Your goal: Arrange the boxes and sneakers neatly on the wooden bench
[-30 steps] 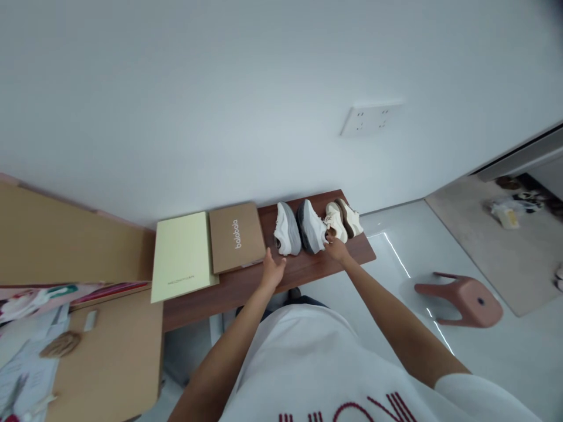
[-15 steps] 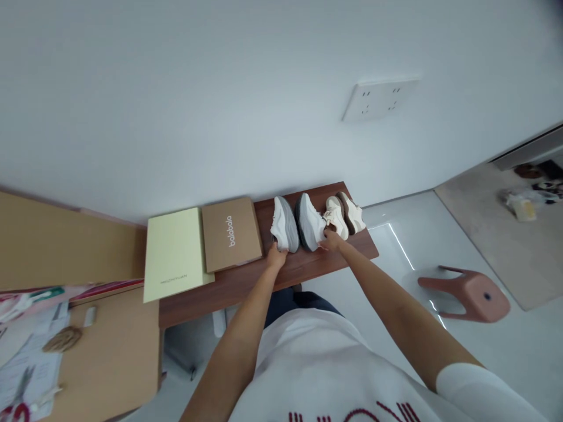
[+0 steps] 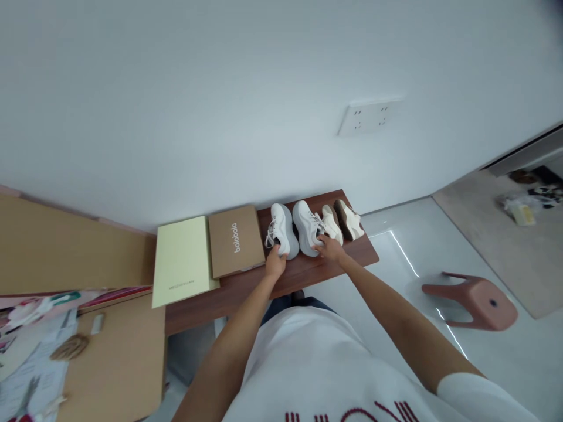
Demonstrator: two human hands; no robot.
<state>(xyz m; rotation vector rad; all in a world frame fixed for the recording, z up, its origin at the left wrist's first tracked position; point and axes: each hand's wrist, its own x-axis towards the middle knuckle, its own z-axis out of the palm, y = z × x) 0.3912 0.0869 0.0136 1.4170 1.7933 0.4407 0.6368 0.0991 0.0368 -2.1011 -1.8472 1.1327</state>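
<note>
Left hand [image 3: 275, 264]: grips heel of left white shoe [image 3: 280, 228] on bench [image 3: 264, 287].
Right hand [image 3: 329, 248]: grips heel of right white shoe [image 3: 305, 227].
Boxes: brown box [image 3: 235, 240], yellow box [image 3: 182, 260], both lidded, contents hidden.
Beige shoes [image 3: 341, 220]: bench's right end.

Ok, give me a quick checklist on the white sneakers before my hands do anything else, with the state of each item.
1. Left hand on the left white sneaker at its near end: ok.
2. Right hand on the right white sneaker: ok.
3. Both sneakers upright, soles on the wooden bench: ok.
4. Whether the fingers actually close around either shoe: cannot tell.
5. Gap to the brown shoebox on the left: ok, apart.
6. Gap to the cream shoes on the right: not ok, the nearest one sits right against the right hand.
</note>
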